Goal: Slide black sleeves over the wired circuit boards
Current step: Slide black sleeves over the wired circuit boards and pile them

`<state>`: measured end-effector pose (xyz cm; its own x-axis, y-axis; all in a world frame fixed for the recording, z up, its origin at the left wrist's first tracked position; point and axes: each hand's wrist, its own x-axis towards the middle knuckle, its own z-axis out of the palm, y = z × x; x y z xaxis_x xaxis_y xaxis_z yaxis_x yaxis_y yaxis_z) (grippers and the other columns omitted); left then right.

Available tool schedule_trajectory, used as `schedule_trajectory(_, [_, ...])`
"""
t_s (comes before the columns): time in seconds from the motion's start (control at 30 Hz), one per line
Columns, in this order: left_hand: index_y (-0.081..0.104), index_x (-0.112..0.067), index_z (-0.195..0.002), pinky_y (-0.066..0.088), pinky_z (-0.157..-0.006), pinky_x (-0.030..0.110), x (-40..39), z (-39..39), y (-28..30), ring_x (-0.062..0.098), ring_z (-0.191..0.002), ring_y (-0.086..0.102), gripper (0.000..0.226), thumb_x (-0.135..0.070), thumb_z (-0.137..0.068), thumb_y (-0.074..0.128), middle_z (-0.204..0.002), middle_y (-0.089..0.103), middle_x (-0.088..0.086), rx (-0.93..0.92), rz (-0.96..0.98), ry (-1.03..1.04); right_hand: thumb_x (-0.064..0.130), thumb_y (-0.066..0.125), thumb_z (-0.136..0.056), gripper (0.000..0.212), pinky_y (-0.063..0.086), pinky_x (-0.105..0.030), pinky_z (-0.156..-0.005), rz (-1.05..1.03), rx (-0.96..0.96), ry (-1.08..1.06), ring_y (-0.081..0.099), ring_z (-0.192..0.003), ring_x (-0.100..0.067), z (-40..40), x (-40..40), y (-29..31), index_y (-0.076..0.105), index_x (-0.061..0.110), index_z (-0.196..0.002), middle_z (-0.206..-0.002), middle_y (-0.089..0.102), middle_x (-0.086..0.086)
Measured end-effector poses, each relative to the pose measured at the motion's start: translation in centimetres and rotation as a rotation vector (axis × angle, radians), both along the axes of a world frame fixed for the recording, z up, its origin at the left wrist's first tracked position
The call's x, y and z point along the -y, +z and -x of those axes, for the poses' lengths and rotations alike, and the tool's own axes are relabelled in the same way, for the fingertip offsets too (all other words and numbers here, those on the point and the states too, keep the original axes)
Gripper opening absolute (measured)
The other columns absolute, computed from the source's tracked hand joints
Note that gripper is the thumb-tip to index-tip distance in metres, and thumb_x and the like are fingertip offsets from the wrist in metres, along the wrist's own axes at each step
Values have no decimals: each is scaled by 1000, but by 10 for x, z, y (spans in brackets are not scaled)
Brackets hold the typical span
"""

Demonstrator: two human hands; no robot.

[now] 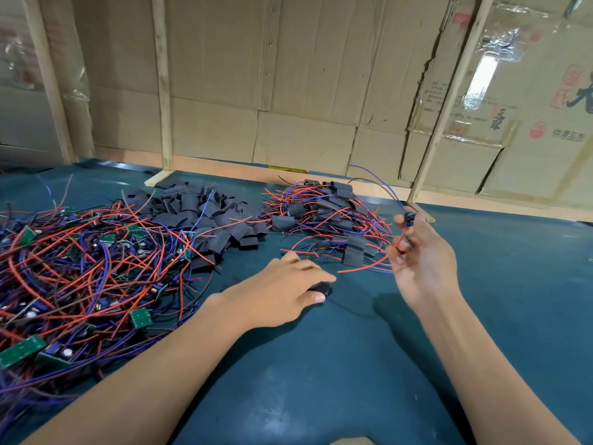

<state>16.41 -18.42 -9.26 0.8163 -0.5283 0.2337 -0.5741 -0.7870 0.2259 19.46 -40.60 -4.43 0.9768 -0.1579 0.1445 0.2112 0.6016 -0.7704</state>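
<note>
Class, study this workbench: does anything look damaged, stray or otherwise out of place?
The cardboard backing is torn near the right-hand wooden strut. One black sleeve lies alone on the green mat, apart from the sleeve pile. Otherwise only sorted heaps, nothing spilled.

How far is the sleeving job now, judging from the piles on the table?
Done: a smaller heap of sleeved boards at the back right. In hand: the right hand holds a wired piece; the left hand grips a black sleeve. Left: a large tangle of bare boards and loose sleeves.
</note>
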Motion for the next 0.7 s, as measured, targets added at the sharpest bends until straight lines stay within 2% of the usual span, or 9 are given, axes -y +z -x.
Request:
schedule_trajectory(0.1, [45,-31,-144,33,-105,41,6,1,0,16,-115,34,40,-30,-104,49,-127,56,-7,-47,66,23,20,50,-106,17,27,-19,-42,23,-22,3,35,-49,-8,1,-1,0,63,15,-96,-77,65,0])
schedule_trajectory(0.2, [40,-32,-147,32,-107,40,7,2,1,18,-120,33,46,-28,-103,52,-129,54,-5,-80,131,35,20,49,-106,18,24,-18,-43,50,-48,2,32,-51,-9,2,-3,-2,64,14,-96,-76,64,1])
schedule_trajectory(0.33, [26,-32,-153,31,-104,39,7,2,1,22,-118,34,57,-37,-102,51,-134,49,-12,164,-40,94,21,49,-106,19,22,-19,-44,51,-62,13,30,-53,-9,1,-4,-2,64,14,-97,-77,63,1])
schedule_trajectory(0.37, [25,-33,-154,30,-104,40,8,3,1,22,-118,34,58,-37,-102,51,-134,49,-11,162,5,107,21,49,-106,18,22,-19,-43,43,-62,18,30,-53,-9,1,-5,-2,64,14,-98,-78,63,1])
schedule_trajectory(0.43, [29,-34,-152,31,-105,40,8,4,2,19,-118,34,56,-34,-102,53,-130,50,-12,78,221,81,21,49,-106,17,23,-19,-43,31,-59,24,31,-52,-9,1,-4,-3,63,14,-99,-79,63,0])
schedule_trajectory(0.5, [33,-35,-150,33,-104,34,8,6,2,12,-114,35,54,-31,-101,55,-123,50,-13,23,378,34,22,50,-105,16,23,-19,-43,22,-58,27,32,-51,-9,1,-4,-3,63,14,-100,-79,63,0])
schedule_trajectory(0.6, [31,-37,-149,32,-99,24,9,8,0,6,-113,36,55,-28,-101,56,-119,48,-14,-10,421,1,23,50,-105,15,23,-18,-43,15,-70,25,32,-50,-9,0,-5,-4,63,14,-102,-79,64,0])
schedule_trajectory(0.7, [29,-39,-148,30,-95,22,10,7,-3,7,-114,37,56,-28,-101,57,-119,47,-16,-31,414,-11,24,51,-105,15,26,-18,-42,-7,-72,38,32,-50,-9,-1,-5,-5,63,15,-102,-80,65,0])
